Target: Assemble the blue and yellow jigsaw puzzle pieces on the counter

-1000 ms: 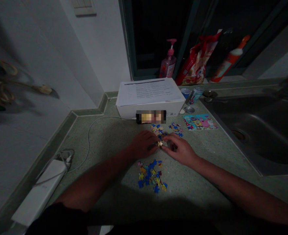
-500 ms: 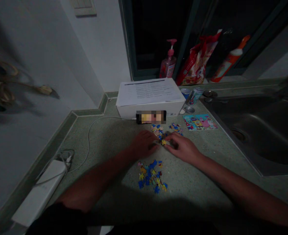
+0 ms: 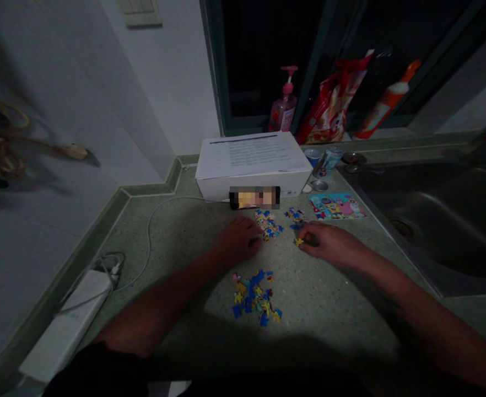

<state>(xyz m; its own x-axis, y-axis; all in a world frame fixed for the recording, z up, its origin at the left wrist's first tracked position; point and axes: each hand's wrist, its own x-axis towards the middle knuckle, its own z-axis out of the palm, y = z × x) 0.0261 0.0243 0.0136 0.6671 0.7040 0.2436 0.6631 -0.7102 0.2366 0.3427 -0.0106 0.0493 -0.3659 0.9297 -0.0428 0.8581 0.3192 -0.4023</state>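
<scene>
My right hand pinches a small yellow jigsaw piece just above the counter. Close by its fingertips lies a small group of blue and pale jigsaw pieces. My left hand rests at the left edge of a partly joined jigsaw section, thumb and fingers a little apart, with nothing visible between them. Nearer to me is a loose pile of blue, yellow and orange jigsaw pieces. A colourful cartoon picture card lies flat to the right, beside the sink.
A phone leans on a white box, its cable running left to a power strip. Cans stand right of the box. A steel sink borders the right. A pump bottle and red bag stand by the window.
My right hand has moved right, away from the joined section, with the yellow piece in its fingers. My left hand has drawn back slightly left, uncovering more of that section.
</scene>
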